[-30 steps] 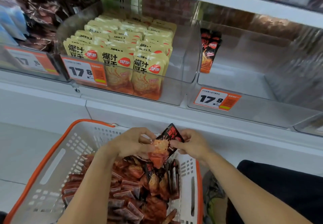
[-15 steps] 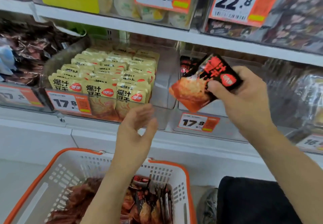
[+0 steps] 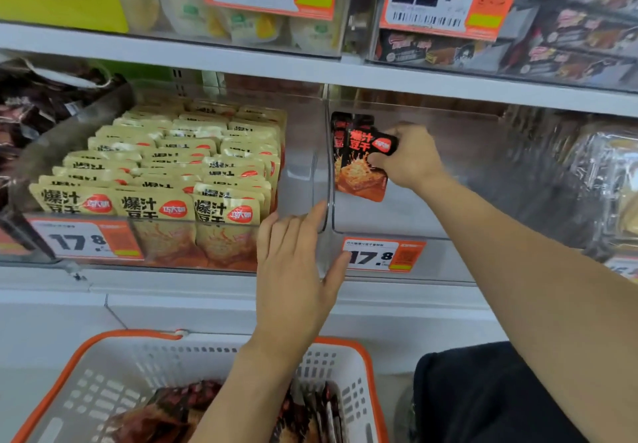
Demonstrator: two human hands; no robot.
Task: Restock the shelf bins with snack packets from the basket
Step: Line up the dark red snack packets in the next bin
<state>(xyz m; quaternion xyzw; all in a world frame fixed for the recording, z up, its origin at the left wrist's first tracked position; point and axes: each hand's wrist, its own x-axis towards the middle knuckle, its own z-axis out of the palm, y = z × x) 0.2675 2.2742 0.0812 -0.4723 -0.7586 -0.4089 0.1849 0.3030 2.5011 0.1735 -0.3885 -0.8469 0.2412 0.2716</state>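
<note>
Over at the left of the clear divider (image 3: 324, 166), the neighbouring bin (image 3: 165, 249) is packed with rows of yellow packets (image 3: 155, 206) standing upright, a 17.8 price tag (image 3: 86, 240) on its front. Below the divider, the white basket (image 3: 348, 366) with its orange rim sits low, dark red packets (image 3: 179, 411) heaped inside it. Up comes the left hand (image 3: 293, 263), fingers straight and loosely spread, holding nothing, its fingertips at the divider's front edge; whether they actually touch it cannot be told. Right of the divider now, the right-hand bin (image 3: 431, 221), and here is the action: the right hand (image 3: 411, 157) pinches a black-and-red snack packet (image 3: 360, 169) near its top, thumb in front, fingers curled behind. The packet hangs upright just beside the divider, inside that bin, in front of another dark packet (image 3: 340, 128) at the back. An orange 17.8 tag (image 3: 383, 256) marks this bin's front. Farther right of the divider, clear-wrapped goods (image 3: 607, 180) blur.
</note>
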